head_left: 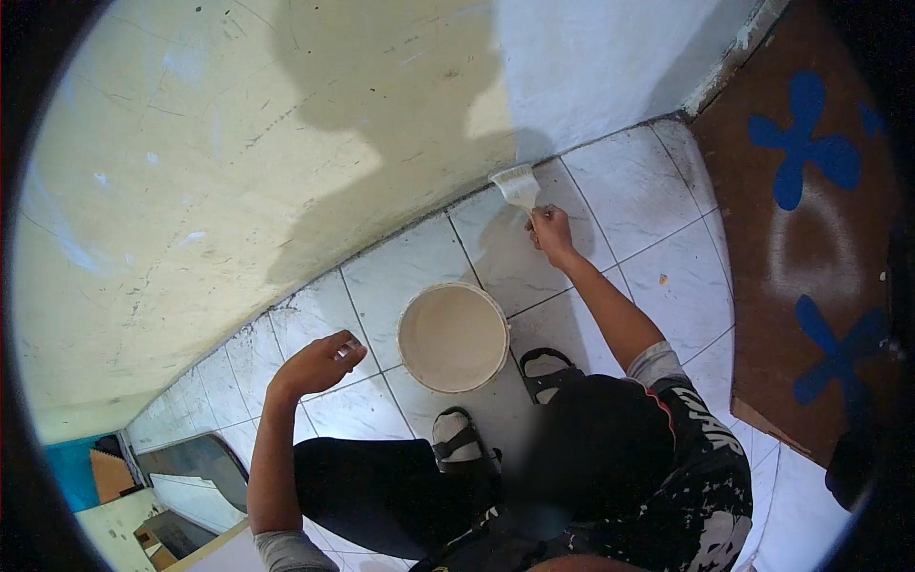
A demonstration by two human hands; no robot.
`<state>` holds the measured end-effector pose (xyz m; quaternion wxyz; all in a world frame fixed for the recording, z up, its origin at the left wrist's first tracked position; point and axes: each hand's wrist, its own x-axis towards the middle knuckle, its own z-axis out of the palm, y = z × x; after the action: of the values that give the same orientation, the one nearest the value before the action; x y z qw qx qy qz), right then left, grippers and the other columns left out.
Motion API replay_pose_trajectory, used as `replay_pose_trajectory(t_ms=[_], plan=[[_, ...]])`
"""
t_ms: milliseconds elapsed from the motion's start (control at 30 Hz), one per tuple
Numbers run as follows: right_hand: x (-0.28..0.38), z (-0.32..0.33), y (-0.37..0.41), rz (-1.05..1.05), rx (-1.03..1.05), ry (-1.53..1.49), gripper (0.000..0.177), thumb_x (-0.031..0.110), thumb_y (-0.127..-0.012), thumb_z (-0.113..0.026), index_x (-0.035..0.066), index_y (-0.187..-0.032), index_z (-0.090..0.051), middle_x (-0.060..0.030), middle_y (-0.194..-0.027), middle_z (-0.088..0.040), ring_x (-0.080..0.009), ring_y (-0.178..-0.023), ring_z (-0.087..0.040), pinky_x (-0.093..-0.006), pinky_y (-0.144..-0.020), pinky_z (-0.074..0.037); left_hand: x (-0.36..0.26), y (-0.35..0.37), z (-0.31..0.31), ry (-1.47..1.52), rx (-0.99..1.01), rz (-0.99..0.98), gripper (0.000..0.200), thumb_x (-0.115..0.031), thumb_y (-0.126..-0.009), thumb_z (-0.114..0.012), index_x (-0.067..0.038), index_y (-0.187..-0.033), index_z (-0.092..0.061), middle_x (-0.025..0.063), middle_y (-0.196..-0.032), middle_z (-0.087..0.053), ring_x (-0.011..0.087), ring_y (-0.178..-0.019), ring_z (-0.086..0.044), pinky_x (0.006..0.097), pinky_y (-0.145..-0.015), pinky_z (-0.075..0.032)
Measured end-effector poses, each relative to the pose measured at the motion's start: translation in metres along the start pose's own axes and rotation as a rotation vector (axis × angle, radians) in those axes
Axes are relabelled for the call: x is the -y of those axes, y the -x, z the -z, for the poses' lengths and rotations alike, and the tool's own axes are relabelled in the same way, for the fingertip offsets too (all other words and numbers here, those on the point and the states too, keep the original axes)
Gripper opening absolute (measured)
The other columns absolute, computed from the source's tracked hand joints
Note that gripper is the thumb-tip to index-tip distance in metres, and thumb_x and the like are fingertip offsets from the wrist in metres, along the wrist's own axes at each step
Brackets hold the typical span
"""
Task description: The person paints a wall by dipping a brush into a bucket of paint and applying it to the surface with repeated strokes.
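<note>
My right hand (550, 234) is closed around the handle of a wide paintbrush (518, 186). The brush's pale bristles meet the foot of the wall, right beside the border between its yellow part (191, 143) and its white-painted part (591, 76). A round whitish bucket (453, 337) stands upright on the tiled floor between my arms, its inside pale cream. To the left of the bucket hangs my left hand (329, 364), fingers loosely curled with a gap between thumb and fingers and no object visible in them.
White floor tiles (391, 272) run along the wall. My sandalled feet (459, 439) are close to the bucket. At the right is a brown panel (762, 248) with blue propeller-like shapes. A dark-framed glossy panel (195, 477) lies at lower left, near a blue item (71, 472).
</note>
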<state>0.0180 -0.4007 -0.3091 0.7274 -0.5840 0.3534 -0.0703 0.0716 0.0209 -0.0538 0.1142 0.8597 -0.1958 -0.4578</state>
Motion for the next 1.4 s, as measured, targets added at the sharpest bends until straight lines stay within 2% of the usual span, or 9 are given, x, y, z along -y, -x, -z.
replay_pose_trajectory(t_ms=[400,500,567,800,900,967,1033,1267,1400], plan=[[0.0,-0.011,-0.021,-0.028,-0.037,0.133,0.019,0.019,-0.095,-0.055,0.001,-0.091,-0.052,-0.0088,-0.073,-0.061,-0.0121,-0.048,-0.049,-0.0283,-0.038,-0.036,-0.004,0.002,0.003,0.011,-0.008,-0.002,0.039,-0.036,-0.104,-0.051,0.001,-0.112,-0.061,0.0151,-0.102,-0.07,0.0233,-0.091,-0.069,0.0383,-0.083,-0.054],[0.019,-0.013,-0.016,-0.011,-0.015,0.078,0.02,0.019,-0.095,-0.057,0.0,-0.089,-0.055,-0.0089,-0.071,-0.062,-0.0127,-0.049,-0.051,-0.0292,-0.04,-0.038,-0.005,0.002,0.004,0.004,0.008,0.026,0.049,-0.045,-0.1,-0.052,-0.001,-0.118,-0.063,0.0214,-0.115,-0.069,0.0347,-0.101,-0.068,0.0421,-0.088,-0.053],[0.036,-0.013,-0.011,0.002,0.004,0.05,0.022,0.019,-0.095,-0.058,-0.001,-0.087,-0.057,-0.0092,-0.07,-0.063,-0.0135,-0.05,-0.053,-0.0303,-0.041,-0.041,-0.007,0.004,0.004,0.005,0.005,0.028,0.04,-0.038,-0.103,-0.052,0.0,-0.111,-0.061,0.0151,-0.101,-0.07,0.0232,-0.091,-0.069,0.0377,-0.082,-0.054],[0.138,-0.017,0.054,0.132,0.062,-0.058,0.015,0.017,-0.098,-0.054,0.004,-0.092,-0.053,-0.0052,-0.072,-0.058,-0.0071,-0.048,-0.044,-0.0242,-0.038,-0.031,0.0,-0.005,0.002,-0.022,-0.002,-0.019,0.04,-0.038,-0.102,-0.053,0.001,-0.11,-0.061,0.0147,-0.1,-0.071,0.0226,-0.09,-0.069,0.0375,-0.082,-0.054],[0.165,-0.014,0.078,0.18,0.087,-0.116,0.016,0.018,-0.099,-0.054,0.003,-0.091,-0.054,-0.0042,-0.071,-0.058,-0.0069,-0.049,-0.045,-0.0242,-0.039,-0.032,0.0,-0.007,0.002,0.0,0.033,0.017,0.049,-0.046,-0.1,-0.052,-0.001,-0.117,-0.064,0.0222,-0.112,-0.07,0.0358,-0.104,-0.068,0.0419,-0.091,-0.052],[0.179,-0.012,0.093,0.201,0.11,-0.155,0.018,0.019,-0.099,-0.055,0.003,-0.09,-0.054,-0.0038,-0.07,-0.058,-0.0072,-0.049,-0.046,-0.0251,-0.04,-0.033,0.002,-0.008,0.001,-0.001,0.002,-0.026,0.04,-0.038,-0.102,-0.053,0.0,-0.107,-0.062,0.0145,-0.099,-0.071,0.0224,-0.089,-0.069,0.0375,-0.081,-0.054],[0.189,-0.011,0.105,0.296,0.064,-0.116,0.018,0.02,-0.1,-0.055,0.004,-0.091,-0.054,-0.0024,-0.07,-0.057,-0.0065,-0.049,-0.045,-0.0247,-0.04,-0.033,0.005,-0.009,0.001,-0.004,0.001,-0.029,0.04,-0.038,-0.102,-0.053,0.0,-0.108,-0.062,0.0145,-0.099,-0.071,0.0223,-0.089,-0.069,0.0376,-0.081,-0.054],[0.12,-0.014,0.033,0.356,0.126,-0.146,0.016,0.022,-0.101,-0.054,0.007,-0.093,-0.054,-0.0024,-0.072,-0.056,-0.0046,-0.048,-0.04,-0.0222,-0.039,-0.027,0.001,-0.008,0.002,-0.029,0.001,-0.003,0.04,-0.039,-0.103,-0.052,-0.001,-0.109,-0.062,0.0141,-0.099,-0.072,0.0226,-0.089,-0.07,0.038,-0.081,-0.054],[0.077,-0.013,0.017,0.265,0.105,-0.076,0.019,0.022,-0.098,-0.058,0.004,-0.092,-0.054,-0.0032,-0.069,-0.059,-0.008,-0.049,-0.048,-0.0249,-0.041,-0.035,-0.001,-0.008,0.003,-0.016,0.003,-0.011,0.039,-0.038,-0.102,-0.053,-0.001,-0.109,-0.062,0.0139,-0.099,-0.072,0.0226,-0.089,-0.07,0.0378,-0.081,-0.054]])
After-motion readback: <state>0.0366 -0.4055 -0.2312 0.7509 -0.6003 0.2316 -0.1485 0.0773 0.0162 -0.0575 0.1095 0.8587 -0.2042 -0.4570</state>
